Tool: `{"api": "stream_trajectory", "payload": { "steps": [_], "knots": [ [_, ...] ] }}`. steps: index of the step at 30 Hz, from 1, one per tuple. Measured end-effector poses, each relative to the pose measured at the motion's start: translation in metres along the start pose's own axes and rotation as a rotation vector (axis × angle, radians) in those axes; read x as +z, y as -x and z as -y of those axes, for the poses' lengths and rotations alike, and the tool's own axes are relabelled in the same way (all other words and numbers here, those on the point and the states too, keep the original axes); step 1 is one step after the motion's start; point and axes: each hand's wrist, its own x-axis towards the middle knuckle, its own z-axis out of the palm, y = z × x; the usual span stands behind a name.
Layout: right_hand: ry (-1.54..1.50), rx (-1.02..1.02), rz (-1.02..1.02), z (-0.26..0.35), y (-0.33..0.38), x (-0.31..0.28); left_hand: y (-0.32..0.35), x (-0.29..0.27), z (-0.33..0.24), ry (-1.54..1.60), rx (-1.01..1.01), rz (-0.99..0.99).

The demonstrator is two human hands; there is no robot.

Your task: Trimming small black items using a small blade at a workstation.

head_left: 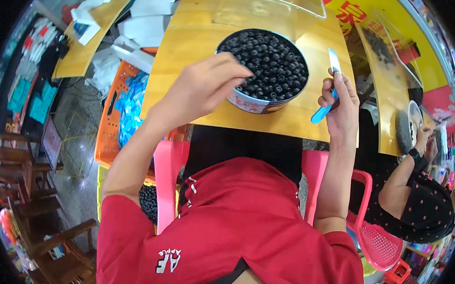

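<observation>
A round bowl (250, 103) heaped with small dark round fruits (271, 61) stands on a yellow wooden board (192, 41) in front of me. My left hand (205, 86) reaches over the bowl's near left rim, fingers bunched down among the fruits; whether it grips one is hidden. My right hand (339, 104) is to the right of the bowl, closed around a small knife (328, 88) with a blue handle and a pale blade pointing up.
An orange crate (114, 119) with blue items sits left of the board. A pink plastic chair (169, 169) is under me. Another person in a dark dotted top (422, 201) works at a neighbouring board (384, 94) on the right. Wooden chairs (35, 219) stand at lower left.
</observation>
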Motion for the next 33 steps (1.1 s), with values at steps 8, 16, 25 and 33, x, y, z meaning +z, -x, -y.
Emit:
{"api": "stream_trajectory", "payload": {
  "steps": [8,16,25,33],
  "knots": [
    [0.055,0.039,-0.025,-0.004,0.005,-0.018,-0.073,0.083,0.02,-0.148,0.283,0.239],
    [0.047,0.051,-0.017,-0.011,0.002,-0.011,-0.058,0.065,0.032,-0.001,0.166,0.314],
    [0.121,0.04,0.099,-0.013,0.004,0.031,-0.034,0.047,0.021,0.566,-0.254,-0.006],
    [0.017,0.076,0.135,-0.018,0.005,0.067,-0.03,0.049,-0.007,0.927,-0.505,-0.141]
  ]
}}
